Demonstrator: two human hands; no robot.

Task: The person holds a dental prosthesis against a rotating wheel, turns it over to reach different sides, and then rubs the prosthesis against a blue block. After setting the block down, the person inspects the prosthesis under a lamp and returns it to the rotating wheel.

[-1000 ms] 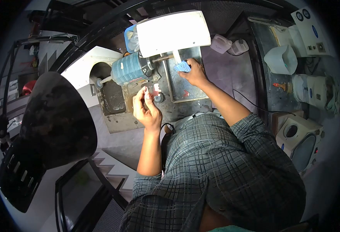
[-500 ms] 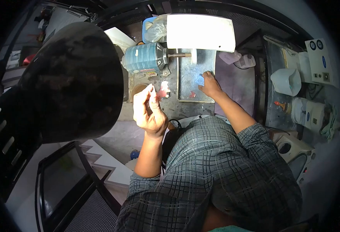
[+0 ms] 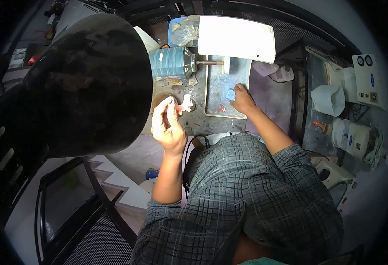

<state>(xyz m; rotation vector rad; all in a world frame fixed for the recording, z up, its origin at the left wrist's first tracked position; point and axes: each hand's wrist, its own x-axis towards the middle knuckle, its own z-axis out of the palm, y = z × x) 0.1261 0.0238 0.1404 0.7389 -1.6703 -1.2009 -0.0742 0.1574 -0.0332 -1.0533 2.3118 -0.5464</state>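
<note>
My left hand (image 3: pixel 171 129) is raised at the near left of the bench, thumb and fingertips pinched together. What they hold, if anything, is too small to make out. Just beyond the fingertips a pink, jagged-edged piece (image 3: pixel 187 104) lies on the bench. My right hand (image 3: pixel 243 101) rests over the right side of a shallow metal tray (image 3: pixel 211 108), fingers closed on a blue lump (image 3: pixel 230 94). A small red piece (image 3: pixel 222 107) lies in the tray, left of that hand. Behind both hands is a blue-green motor (image 3: pixel 169 64) whose spindle carries a white wheel (image 3: pixel 226 65).
A big black lamp shade (image 3: pixel 92 88) fills the left side. A white panel (image 3: pixel 237 37) overhangs the tray's back. A brown round container (image 3: pixel 159 101) sits behind my left hand. At the right stand a white jug (image 3: pixel 327 98) and a gauge unit (image 3: pixel 369 81).
The view has shifted a little, moving the bench rightward in the picture. My left hand has moved slightly left relative to the bench, still pinched. My right hand stays on the blue lump.
</note>
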